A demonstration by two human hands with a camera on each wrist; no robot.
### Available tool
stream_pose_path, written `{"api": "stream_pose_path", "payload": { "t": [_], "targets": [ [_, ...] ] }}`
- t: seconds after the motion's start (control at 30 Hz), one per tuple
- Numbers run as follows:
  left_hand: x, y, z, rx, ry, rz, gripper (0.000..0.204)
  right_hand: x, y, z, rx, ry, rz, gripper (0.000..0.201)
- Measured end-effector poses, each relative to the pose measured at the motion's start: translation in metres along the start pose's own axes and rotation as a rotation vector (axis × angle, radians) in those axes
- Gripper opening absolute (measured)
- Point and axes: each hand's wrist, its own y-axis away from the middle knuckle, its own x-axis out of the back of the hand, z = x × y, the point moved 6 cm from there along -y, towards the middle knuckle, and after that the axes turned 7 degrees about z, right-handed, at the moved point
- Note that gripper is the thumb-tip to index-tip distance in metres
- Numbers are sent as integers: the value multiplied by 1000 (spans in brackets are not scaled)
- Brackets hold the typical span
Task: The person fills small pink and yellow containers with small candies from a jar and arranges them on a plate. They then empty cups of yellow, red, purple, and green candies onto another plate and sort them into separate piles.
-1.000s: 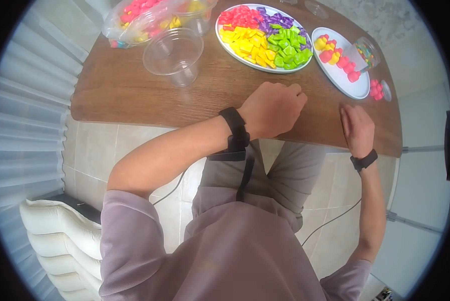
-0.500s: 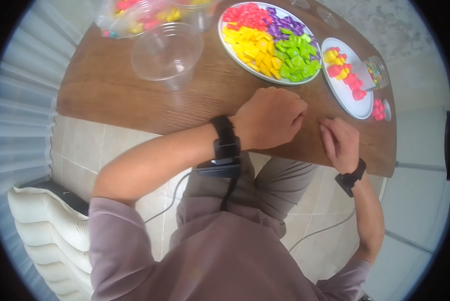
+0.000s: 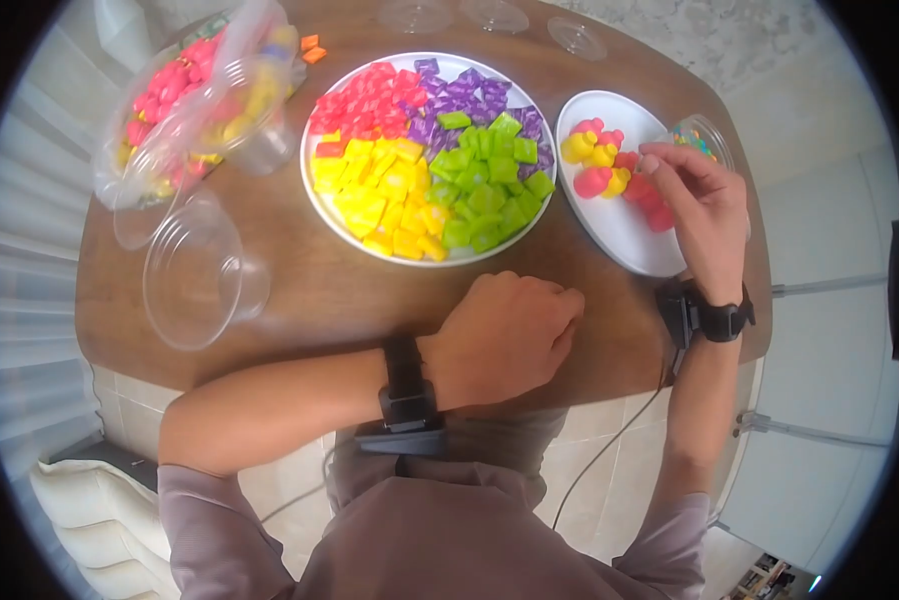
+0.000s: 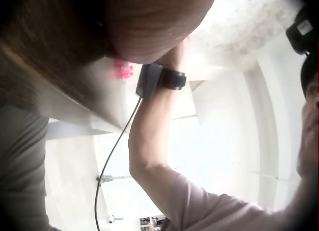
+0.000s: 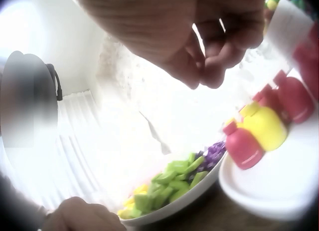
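Observation:
In the head view the right hand (image 3: 709,215) is over the white oval plate (image 3: 634,258), beside small pink and yellow bottle-shaped pieces (image 3: 591,182). Seen from the right wrist, this hand (image 5: 164,26) is bent with thumb and fingertips close together and nothing visible between them, above the pink bottle (image 5: 244,148) and yellow bottle (image 5: 266,128). The left hand (image 3: 499,340) rests back-up on the wooden table near its front edge, fingers bent under and partly hidden; no held thing shows. It fills the top of the left wrist view as a blurred shape (image 4: 149,24).
A round plate (image 3: 424,262) bears red, purple, yellow and green pieces. Left of it stand clear cups (image 3: 184,270) and a bag of pink and yellow pieces (image 3: 164,90). A jar (image 3: 714,140) is beyond the right hand; clear lids (image 3: 577,38) lie at the back.
The right hand has moved from the table's front edge forward to the oval plate. The left hand stays near the front edge. The head view has shifted, showing more of the table.

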Motion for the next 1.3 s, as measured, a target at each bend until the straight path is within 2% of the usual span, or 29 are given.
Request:
{"api": "stream_pose_path", "payload": {
  "t": [0.07, 0.13, 0.2, 0.27, 0.33, 0.47, 0.67, 0.9, 0.97, 1.07, 1.1, 1.17, 1.2, 1.23, 1.27, 1.3],
  "targets": [
    [-1, -3, -3, -1, 67, 40, 7, 0, -3, -3, 177, 327, -51, 15],
    [2, -3, -4, 9, 132, 65, 7, -1, 2, 0, 195, 399, -85, 21],
    [4, -1, -2, 44, 201, 14, 9, -8, 14, -12, 468, 583, 4, 26],
    [4, -4, 0, 67, 204, -22, 8, -11, 19, -6, 460, 497, 2, 31],
    [2, -6, 2, 65, 179, -44, 8, -19, 23, -11, 570, 551, -27, 35],
    [1, -4, 6, 32, 131, -87, 9, -28, 25, -5, 548, 666, -72, 35],
    [0, -1, 2, 22, 152, -75, 12, -28, 24, -2, 537, 667, -91, 34],
    [1, 2, 1, 21, 157, -133, 11, -29, 26, -5, 580, 571, -118, 31],
    [0, 4, 0, 25, 158, -139, 12, -26, 26, 2, 464, 524, -137, 28],
    [-1, 5, -2, 28, 176, -126, 13, -22, 25, -1, 466, 505, -107, 26],
    [1, 4, -3, 31, 204, -85, 19, -21, 26, -2, 468, 506, -108, 26],
    [6, 2, 0, 35, 235, -42, 26, -10, 27, 0, 309, 257, -66, 26],
    [7, 2, -3, 159, 293, -59, 35, -6, 29, 0, 311, 259, -67, 26],
    [8, 2, -6, 284, 351, -77, 44, -1, 31, 6, 203, 74, -96, 28],
    [10, 1, -5, 285, 353, -75, 44, 1, 33, 11, 93, -111, -124, 30],
    [12, 2, -6, 327, 436, -56, 50, 3, 36, 10, 93, -110, -127, 30]
  ]
}}
